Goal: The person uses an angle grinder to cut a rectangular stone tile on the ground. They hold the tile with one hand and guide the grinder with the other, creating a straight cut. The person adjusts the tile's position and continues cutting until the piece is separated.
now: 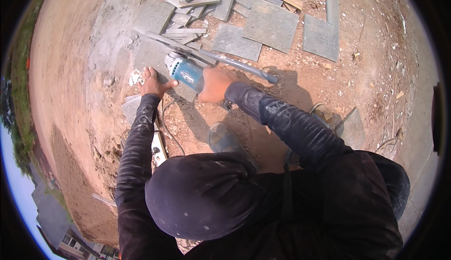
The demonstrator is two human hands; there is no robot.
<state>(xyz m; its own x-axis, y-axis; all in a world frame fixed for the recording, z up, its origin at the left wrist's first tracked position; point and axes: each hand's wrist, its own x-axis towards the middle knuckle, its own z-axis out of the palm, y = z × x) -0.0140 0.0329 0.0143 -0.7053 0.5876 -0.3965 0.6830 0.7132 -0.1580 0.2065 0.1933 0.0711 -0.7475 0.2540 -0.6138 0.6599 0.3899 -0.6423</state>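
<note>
My right hand (217,84) is wrapped around the body of a teal angle grinder (189,73), with its silver head pointing up and left. The grinder's disc is hard to make out in the dust beside a grey stone tile (148,53). To the left of the tool, my left hand (154,84) rests low over the slab, thumb stretched toward the grinder and fingers spread forward. Against those fingers is a crumpled white scrap (136,77). A long grey metal tube (239,65) lies slanting just beyond the grinder.
Grey stone tiles (271,24) and cut strips lie piled ahead, with another tile (321,37) to the right. A cable (165,124) runs near a white power strip (159,148) by my left forearm. My shoe (223,137) stands on dusty, chip-strewn ground.
</note>
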